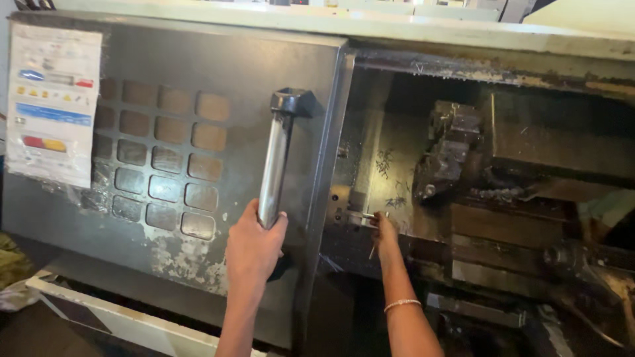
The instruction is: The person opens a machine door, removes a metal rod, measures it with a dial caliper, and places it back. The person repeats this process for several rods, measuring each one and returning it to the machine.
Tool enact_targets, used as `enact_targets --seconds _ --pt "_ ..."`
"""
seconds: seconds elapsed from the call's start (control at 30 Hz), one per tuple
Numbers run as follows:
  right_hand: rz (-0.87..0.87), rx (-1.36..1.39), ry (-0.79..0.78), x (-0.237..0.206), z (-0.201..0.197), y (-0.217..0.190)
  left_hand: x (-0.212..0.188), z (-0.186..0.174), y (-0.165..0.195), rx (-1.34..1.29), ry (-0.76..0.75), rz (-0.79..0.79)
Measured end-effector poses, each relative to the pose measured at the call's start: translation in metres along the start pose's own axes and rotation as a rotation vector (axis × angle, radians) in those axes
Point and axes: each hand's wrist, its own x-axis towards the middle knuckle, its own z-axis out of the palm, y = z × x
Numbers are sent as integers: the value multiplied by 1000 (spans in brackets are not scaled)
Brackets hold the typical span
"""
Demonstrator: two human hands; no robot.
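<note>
Left hand [254, 248] grips the door's steel handle [276, 162] low: door [172, 152] looks heavy, stiff. Right hand [385, 230], right of the handle, pinches a small rod [363, 216].

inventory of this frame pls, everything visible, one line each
door: 1, grey worn metal, left, grid of window panes
handle: 1, steel bar, door's right edge
sheet: 1, white with coloured marks, door's upper left
turret: 1, dark, inside the open bay
workpiece: 1, small metal part, bay's left wall
bangle: 1, pale, right wrist
left hand: grips the handle's lower end
right hand: at the workpiece, fingers on it
</note>
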Motion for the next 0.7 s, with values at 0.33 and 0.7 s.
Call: enact_targets --seconds 0.33,0.7 --pt "-72 36 -22 -9 4 0 3 -3 4 24 -7 20" --pt "152 507 -177 -85 -61 61 -1 -5 -25 -62 17 135"
